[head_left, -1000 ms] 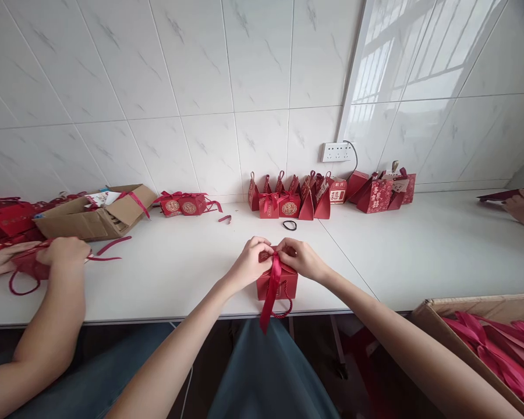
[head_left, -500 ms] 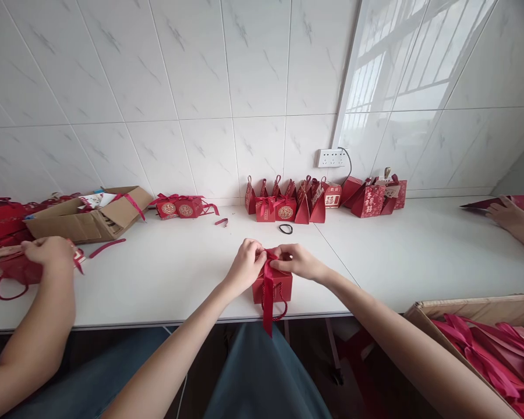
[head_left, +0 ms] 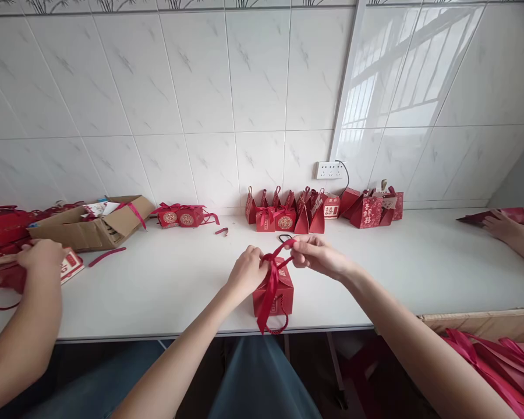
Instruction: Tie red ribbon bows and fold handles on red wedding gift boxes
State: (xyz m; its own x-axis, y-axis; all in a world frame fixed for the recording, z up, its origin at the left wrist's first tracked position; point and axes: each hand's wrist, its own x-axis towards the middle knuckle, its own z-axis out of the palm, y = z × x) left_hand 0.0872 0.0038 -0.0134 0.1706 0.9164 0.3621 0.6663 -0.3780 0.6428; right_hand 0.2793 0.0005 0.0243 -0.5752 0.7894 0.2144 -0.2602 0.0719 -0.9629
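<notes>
A small red gift box [head_left: 262, 299] stands at the table's front edge before me, its twisted cord handle [head_left: 284, 319] drooping down the near side. Red ribbon [head_left: 268, 297] is looped on its top, and one tail hangs over the front. My left hand [head_left: 248, 270] is closed on the ribbon at the knot, fingertips partly hidden. To the right and a little above the box, my right hand [head_left: 317, 255] pinches a ribbon loop and draws it out from the knot.
Finished red boxes [head_left: 286, 218] line the wall, with a black band [head_left: 284, 238] before them. An open carton [head_left: 91, 227] stands left; another carton [head_left: 484, 319] of red boxes is at lower right. Co-workers' hands [head_left: 43, 256] handle a box at left, and another person's hand [head_left: 506, 226] is far right.
My right hand has moved right and up from the knot, stretching a ribbon loop. My left hand stays by the knot. The view has tilted up slightly.
</notes>
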